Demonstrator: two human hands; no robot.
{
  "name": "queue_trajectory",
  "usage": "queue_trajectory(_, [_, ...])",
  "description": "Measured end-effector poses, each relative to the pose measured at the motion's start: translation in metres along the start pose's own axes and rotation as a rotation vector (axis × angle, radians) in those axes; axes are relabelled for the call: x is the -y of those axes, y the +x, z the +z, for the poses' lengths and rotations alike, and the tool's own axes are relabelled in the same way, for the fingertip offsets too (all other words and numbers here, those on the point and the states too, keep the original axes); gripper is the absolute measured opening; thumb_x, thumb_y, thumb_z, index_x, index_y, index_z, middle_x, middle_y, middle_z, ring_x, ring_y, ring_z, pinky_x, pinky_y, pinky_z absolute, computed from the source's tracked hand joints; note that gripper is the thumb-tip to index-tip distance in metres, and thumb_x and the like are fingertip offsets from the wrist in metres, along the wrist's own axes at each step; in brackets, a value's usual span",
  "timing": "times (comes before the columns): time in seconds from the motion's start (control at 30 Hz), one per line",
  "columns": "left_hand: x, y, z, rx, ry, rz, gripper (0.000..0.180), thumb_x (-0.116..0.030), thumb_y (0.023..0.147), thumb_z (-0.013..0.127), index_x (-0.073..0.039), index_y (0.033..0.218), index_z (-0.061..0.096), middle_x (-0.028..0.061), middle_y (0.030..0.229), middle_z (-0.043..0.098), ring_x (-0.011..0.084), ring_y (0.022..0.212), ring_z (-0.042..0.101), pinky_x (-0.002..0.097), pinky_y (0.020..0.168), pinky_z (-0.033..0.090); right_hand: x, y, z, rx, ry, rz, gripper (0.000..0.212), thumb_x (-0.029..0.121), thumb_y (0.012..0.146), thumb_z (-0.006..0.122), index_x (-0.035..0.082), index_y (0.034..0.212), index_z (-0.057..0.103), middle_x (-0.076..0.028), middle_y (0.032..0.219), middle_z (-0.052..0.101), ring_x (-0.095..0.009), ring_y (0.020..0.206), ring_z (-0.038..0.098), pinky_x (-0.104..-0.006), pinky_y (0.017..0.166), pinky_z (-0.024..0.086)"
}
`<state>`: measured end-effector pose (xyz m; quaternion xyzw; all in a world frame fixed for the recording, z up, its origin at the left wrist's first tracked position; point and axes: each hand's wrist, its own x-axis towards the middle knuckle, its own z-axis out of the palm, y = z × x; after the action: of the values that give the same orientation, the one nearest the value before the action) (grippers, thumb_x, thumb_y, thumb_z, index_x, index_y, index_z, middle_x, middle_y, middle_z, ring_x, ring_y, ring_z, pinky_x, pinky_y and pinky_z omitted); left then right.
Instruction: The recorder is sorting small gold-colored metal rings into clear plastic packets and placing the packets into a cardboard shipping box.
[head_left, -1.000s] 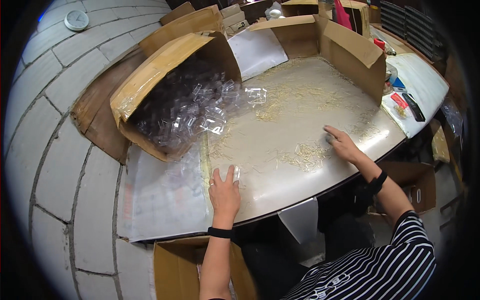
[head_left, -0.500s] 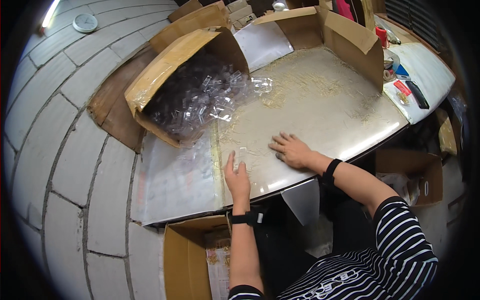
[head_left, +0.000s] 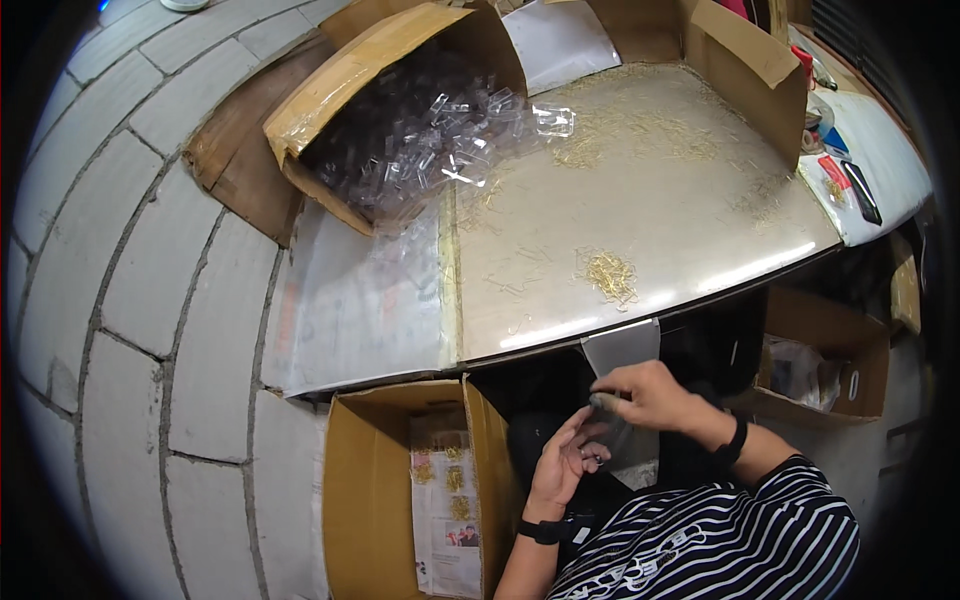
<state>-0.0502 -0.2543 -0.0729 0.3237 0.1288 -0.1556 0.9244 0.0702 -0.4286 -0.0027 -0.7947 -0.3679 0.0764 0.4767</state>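
Observation:
My left hand is raised over my lap, palm turned toward the right, fingers apart and partly curled. My right hand meets its fingertips from above, thumb and fingers pinched together. Whatever is in that pinch, if anything, is too small to make out. On the table beyond them lies a small heap of thin gold-coloured wire pieces. Farther back, a tipped cardboard box spills many clear plastic cases onto the tabletop.
Looser gold pieces are scattered at the back. An open carton below the table edge holds printed paper with gold clusters. Another carton stands at right, and a cardboard wall borders the table. A black object lies beyond.
Both hands have left the tabletop and come back together over my lap. The gold heap now shows where my right hand was. The view has tilted downward.

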Motion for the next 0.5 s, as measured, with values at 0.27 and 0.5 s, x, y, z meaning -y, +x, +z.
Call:
queue_trajectory(0.27, [-0.008, 0.007, 0.043, 0.130, -0.019, 0.183, 0.058, -0.045, 0.100, 0.027, -0.003, 0.139, 0.033, 0.0225, 0.128, 0.049, 0.0347, 0.101, 0.062, 0.0393, 0.072, 0.059, -0.005, -0.014, 0.025, -0.272, -0.150, 0.155, 0.020, 0.019, 0.083, 0.062, 0.003, 0.070, 0.059, -0.014, 0.068, 0.060, -0.035, 0.063, 0.060, -0.0422, 0.056, 0.048])
queue_trajectory(0.5, [0.001, -0.010, 0.002, -0.233, 0.239, 0.199, 0.044, -0.029, 0.100, 0.035, 0.005, 0.127, 0.041, 0.0287, 0.123, 0.051, 0.0388, 0.098, 0.064, 0.0335, 0.061, 0.060, -0.044, 0.019, -0.060, -0.434, -0.324, 0.037, 0.034, 0.013, 0.086, 0.059, -0.003, 0.116, 0.054, -0.022, 0.116, 0.058, -0.036, 0.105, 0.059, -0.0378, 0.089, 0.048])
